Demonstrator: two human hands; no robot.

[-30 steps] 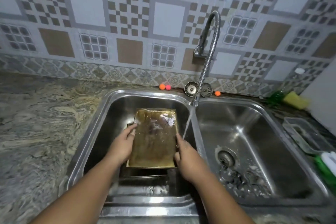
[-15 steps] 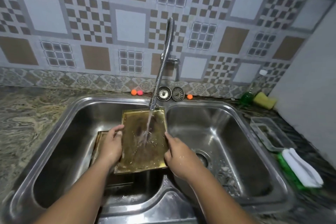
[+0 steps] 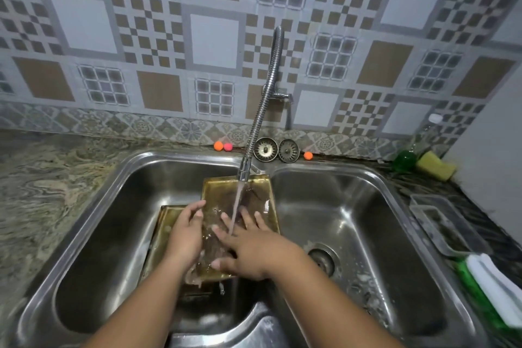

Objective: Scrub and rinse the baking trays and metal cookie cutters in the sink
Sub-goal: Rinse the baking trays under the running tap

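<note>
A gold-coloured baking tray (image 3: 220, 192) is held tilted over the left basin of the steel double sink (image 3: 118, 178), under running water from the flexible tap (image 3: 264, 104). My left hand (image 3: 186, 234) grips the tray's left edge. My right hand (image 3: 248, 246) lies flat on the tray's wet surface with fingers spread, and the stream lands by its fingers. A second gold tray (image 3: 162, 234) lies beneath in the same basin, mostly hidden. No cookie cutters are visible.
The right basin (image 3: 367, 234) has a drain with suds. Two sink strainers (image 3: 276, 150) and small orange and pink balls (image 3: 223, 146) sit on the back ledge. A green soap bottle (image 3: 405, 159), yellow sponge (image 3: 436, 168), clear container (image 3: 443, 223) and white cloth (image 3: 497, 285) are at right.
My right hand has left the tray's right edge and now lies flat on its surface. The view has shifted so the sink sits lower and more central.
</note>
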